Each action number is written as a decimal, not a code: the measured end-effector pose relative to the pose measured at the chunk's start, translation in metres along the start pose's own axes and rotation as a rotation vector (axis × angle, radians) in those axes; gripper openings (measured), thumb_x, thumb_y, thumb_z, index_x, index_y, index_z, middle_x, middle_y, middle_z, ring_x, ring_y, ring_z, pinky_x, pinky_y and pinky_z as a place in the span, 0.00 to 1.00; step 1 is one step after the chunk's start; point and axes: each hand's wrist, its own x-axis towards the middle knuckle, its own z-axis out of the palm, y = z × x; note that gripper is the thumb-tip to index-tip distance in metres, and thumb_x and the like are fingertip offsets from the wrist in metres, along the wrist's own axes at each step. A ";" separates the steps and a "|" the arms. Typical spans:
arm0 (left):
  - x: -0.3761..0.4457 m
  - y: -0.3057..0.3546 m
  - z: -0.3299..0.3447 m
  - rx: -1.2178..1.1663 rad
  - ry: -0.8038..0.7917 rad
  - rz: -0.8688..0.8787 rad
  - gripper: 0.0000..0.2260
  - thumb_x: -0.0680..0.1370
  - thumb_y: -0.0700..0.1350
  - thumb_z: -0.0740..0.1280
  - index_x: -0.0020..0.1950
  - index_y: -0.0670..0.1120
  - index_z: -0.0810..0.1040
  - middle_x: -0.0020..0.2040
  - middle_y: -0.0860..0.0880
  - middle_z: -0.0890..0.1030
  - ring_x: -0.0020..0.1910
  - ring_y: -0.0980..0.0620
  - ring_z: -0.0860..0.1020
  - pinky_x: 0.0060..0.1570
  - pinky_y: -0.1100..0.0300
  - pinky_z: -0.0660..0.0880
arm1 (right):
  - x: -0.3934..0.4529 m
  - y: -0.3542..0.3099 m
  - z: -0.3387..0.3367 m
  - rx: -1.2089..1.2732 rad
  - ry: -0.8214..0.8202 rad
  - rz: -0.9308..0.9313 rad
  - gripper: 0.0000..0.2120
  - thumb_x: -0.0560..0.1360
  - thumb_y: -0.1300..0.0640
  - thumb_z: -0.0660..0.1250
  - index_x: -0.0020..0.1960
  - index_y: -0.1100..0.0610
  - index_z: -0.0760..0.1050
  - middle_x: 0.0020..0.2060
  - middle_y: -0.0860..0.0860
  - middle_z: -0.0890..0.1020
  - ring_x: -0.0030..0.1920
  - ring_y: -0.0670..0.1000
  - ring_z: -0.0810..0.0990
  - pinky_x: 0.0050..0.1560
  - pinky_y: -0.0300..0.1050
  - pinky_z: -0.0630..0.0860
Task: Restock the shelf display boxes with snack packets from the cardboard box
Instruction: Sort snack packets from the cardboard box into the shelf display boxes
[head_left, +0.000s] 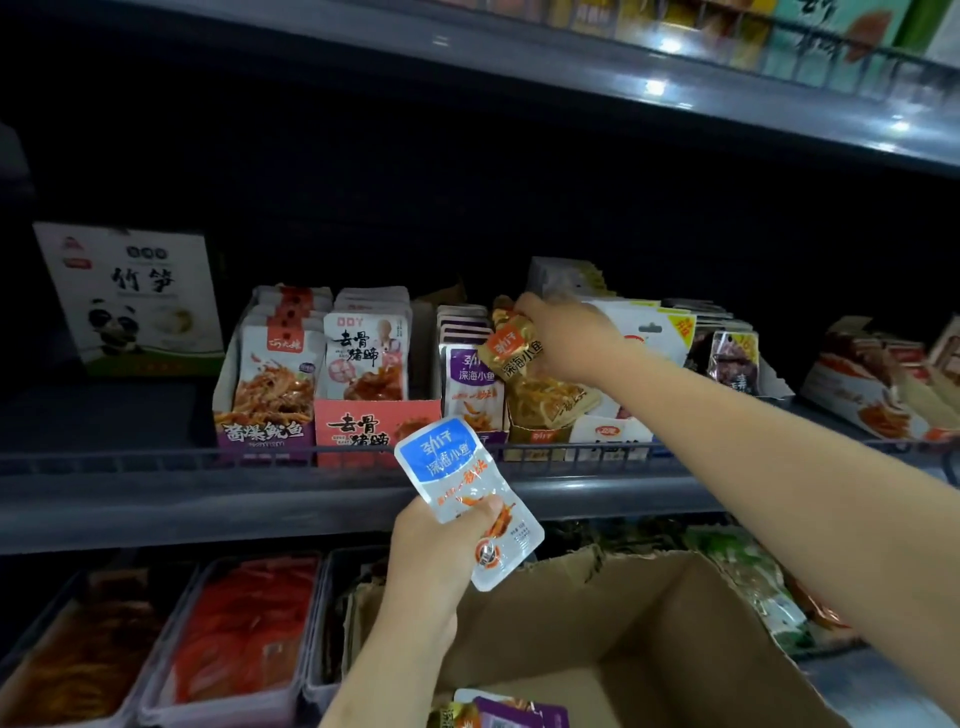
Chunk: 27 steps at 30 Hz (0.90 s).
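Cardboard box (675, 639) nearest, a few packets left in its bottom. Left hand (441, 551) pinches a blue packet (465, 499) just below the shelf rail (156, 460). Right hand (566, 332) grips an orange packet (514, 348) over the gold display box (537, 439). Risk: tilted packet jams or lands in the purple row (470, 384) beside it; blue one's loose pinch could slip.

Blue-white packet (467, 499) tilted below the shelf rail — gold packet (511, 348) over its display box (537, 441).
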 end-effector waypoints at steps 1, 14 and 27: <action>0.000 0.000 0.000 0.005 -0.001 -0.001 0.07 0.75 0.39 0.72 0.51 0.48 0.79 0.45 0.51 0.84 0.42 0.54 0.83 0.35 0.62 0.76 | 0.002 0.001 -0.003 -0.042 -0.036 -0.005 0.32 0.75 0.61 0.67 0.75 0.54 0.57 0.64 0.57 0.72 0.62 0.58 0.74 0.50 0.48 0.72; -0.002 -0.001 0.001 0.029 -0.011 0.010 0.08 0.75 0.41 0.72 0.48 0.52 0.77 0.46 0.53 0.82 0.44 0.53 0.82 0.36 0.63 0.75 | 0.007 0.003 -0.009 0.079 -0.102 0.041 0.23 0.77 0.67 0.60 0.70 0.59 0.63 0.56 0.58 0.78 0.52 0.57 0.78 0.46 0.47 0.75; 0.000 -0.002 -0.001 0.042 -0.020 0.010 0.09 0.75 0.40 0.72 0.53 0.49 0.78 0.49 0.50 0.83 0.49 0.49 0.82 0.50 0.53 0.79 | 0.006 -0.009 -0.011 -0.108 -0.084 -0.029 0.17 0.78 0.56 0.63 0.66 0.52 0.70 0.55 0.54 0.79 0.53 0.55 0.78 0.48 0.48 0.76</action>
